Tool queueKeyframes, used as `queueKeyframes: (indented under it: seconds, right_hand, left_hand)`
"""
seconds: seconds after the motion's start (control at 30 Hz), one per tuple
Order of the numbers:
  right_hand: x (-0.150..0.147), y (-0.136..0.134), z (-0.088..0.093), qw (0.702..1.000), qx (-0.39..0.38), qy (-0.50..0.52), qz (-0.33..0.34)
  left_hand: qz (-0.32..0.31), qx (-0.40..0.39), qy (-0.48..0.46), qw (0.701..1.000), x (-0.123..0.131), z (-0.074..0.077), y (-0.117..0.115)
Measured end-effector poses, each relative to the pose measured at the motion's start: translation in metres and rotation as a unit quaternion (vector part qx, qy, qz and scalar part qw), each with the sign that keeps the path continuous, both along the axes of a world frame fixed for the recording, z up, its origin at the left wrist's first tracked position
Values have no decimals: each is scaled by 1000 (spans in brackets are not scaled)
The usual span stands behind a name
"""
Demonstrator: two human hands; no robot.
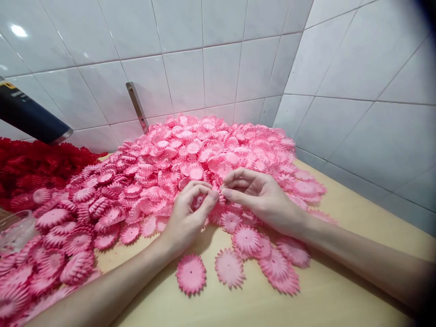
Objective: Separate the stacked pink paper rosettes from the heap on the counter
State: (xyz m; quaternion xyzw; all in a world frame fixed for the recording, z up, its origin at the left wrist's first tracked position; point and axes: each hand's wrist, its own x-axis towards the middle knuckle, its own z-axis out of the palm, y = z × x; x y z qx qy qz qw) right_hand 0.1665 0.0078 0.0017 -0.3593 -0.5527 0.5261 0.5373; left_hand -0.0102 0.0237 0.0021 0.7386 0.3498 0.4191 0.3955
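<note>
My left hand (pixel 190 211) and my right hand (pixel 264 197) meet at the front of a large heap of pink notched-edge flower discs (pixel 184 159). Between their fingertips is a small pink flower piece (pixel 218 187), mostly covered by the fingers. Thumb and fingers of both hands are closed in a pinch on it. Below the hands, a darker pink disc (pixel 191 274) with a small centre hole lies flat on the table. To its right are a paler disc (pixel 230 268) and an overlapping group of discs (pixel 277 265).
A pale wooden table (pixel 344 200) runs up to tiled walls (pixel 225 68). Red flower pieces (pixel 37 165) are piled at the left, under a dark cylinder (pixel 32 113). A clear plastic container (pixel 17 231) stands at the left edge. A metal bracket (pixel 136 106) leans against the back wall.
</note>
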Motion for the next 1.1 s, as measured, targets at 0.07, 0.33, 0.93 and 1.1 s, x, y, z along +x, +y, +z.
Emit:
queueKeyframes:
  seconds: [0.07,0.33,0.93,1.1]
  right_hand:
    - [-1,0,0,1000,0,0,2]
    - [-1,0,0,1000,-4,10,5]
    - [-1,2,-2,1000,-18,19,13]
    - [-1,1,-2,1000,-11,10,11]
  left_hand:
    - [-5,-2,0,1000,1,1,0]
    - [-17,-27,-19,999,0,2,0]
    - [-29,-57,-42,997,0,0,1]
    - [-35,-64,-35,997,-1,3,0]
